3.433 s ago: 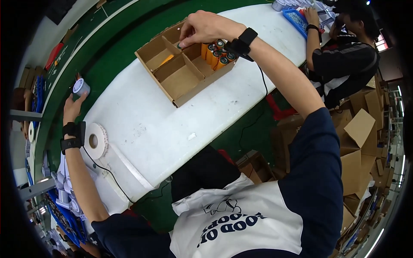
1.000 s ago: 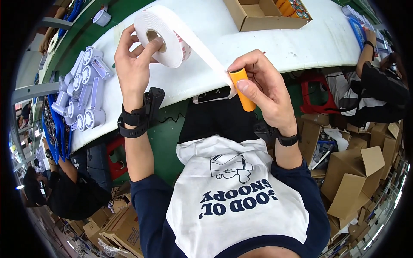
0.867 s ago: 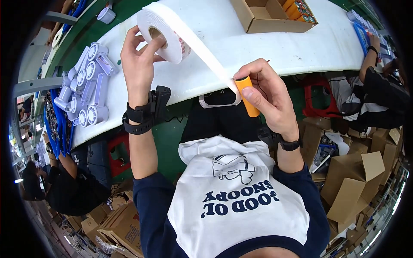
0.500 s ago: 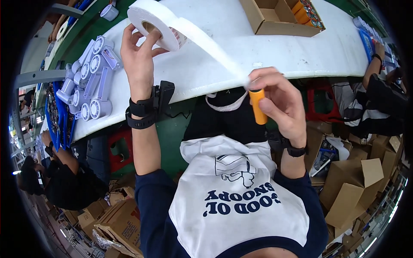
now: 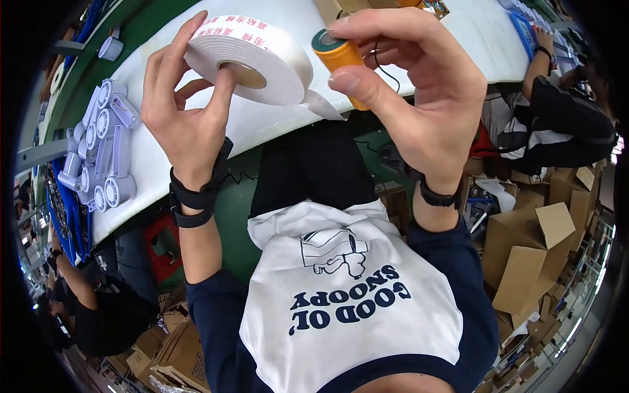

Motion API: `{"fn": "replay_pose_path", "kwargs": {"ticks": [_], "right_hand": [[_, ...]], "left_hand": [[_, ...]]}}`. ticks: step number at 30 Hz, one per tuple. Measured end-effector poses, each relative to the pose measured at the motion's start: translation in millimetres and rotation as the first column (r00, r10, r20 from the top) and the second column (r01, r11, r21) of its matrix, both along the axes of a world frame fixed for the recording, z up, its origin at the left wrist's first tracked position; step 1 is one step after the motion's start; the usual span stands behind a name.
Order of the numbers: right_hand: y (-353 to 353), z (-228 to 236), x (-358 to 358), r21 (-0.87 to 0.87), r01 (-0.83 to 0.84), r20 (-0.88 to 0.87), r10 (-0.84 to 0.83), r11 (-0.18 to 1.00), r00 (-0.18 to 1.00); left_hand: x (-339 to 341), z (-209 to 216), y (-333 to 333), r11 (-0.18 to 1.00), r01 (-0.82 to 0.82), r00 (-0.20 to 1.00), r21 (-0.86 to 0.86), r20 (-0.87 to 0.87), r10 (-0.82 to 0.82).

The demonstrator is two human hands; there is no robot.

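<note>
My left hand (image 5: pixel 190 121) holds a wide roll of white tape (image 5: pixel 272 75), its thumb in the cardboard core and its fingers over the outer rim. Red print runs round the roll's outside. A short loose tail of tape (image 5: pixel 324 107) hangs from the roll's right side. Close beside it, my right hand (image 5: pixel 432 85) pinches an orange cylindrical battery cell (image 5: pixel 342 60) between thumb and fingers. The cell tilts, with its dark green end toward the top. A small gap separates cell and roll. Whether tape sticks to the cell cannot be made out.
Light purple plastic fan housings (image 5: pixel 105 141) lie piled on the white table (image 5: pixel 249 134) at left. A cardboard box (image 5: pixel 337 8) stands at the far edge. Open cartons (image 5: pixel 524 262) stand at right. Co-workers sit on both sides. A thin black cable (image 5: pixel 388 72) shows behind my right hand.
The long strip stretched between roll and right hand is gone; a short tail hangs from the roll. My right hand has risen with the battery cell toward the roll, which has tilted.
</note>
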State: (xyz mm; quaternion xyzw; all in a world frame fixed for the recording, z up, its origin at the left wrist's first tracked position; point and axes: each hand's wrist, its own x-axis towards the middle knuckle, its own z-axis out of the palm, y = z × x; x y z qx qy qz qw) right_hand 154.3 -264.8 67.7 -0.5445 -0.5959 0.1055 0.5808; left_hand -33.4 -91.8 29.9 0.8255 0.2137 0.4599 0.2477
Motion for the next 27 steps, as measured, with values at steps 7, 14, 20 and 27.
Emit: {"fn": "replay_pose_path", "kwargs": {"ticks": [7, 14, 20, 27], "right_hand": [[1.2, -11.0, -5.0, -0.020, 0.059, -0.009, -0.059, 0.998, 0.998], [2.1, -22.9, -5.7, -0.035, 0.101, -0.014, -0.102, 0.994, 0.995], [14.0, -26.4, -11.6, -0.023, 0.142, 0.002, -0.142, 0.990, 0.990], [19.3, -24.4, -21.0, 0.010, 0.180, 0.037, -0.180, 0.984, 0.983]], "left_hand": [[8.3, -10.4, -8.3, 1.000, 0.013, 1.000, 0.006, 0.011, -0.013], [14.0, -12.8, -16.5, 1.000, 0.010, 0.999, 0.019, 0.033, -0.011], [13.7, -13.1, -15.1, 0.999, -0.015, 0.999, 0.044, 0.032, 0.014], [4.0, -16.6, -9.0, 0.996, -0.045, 0.999, 0.071, 0.018, 0.044]]}}
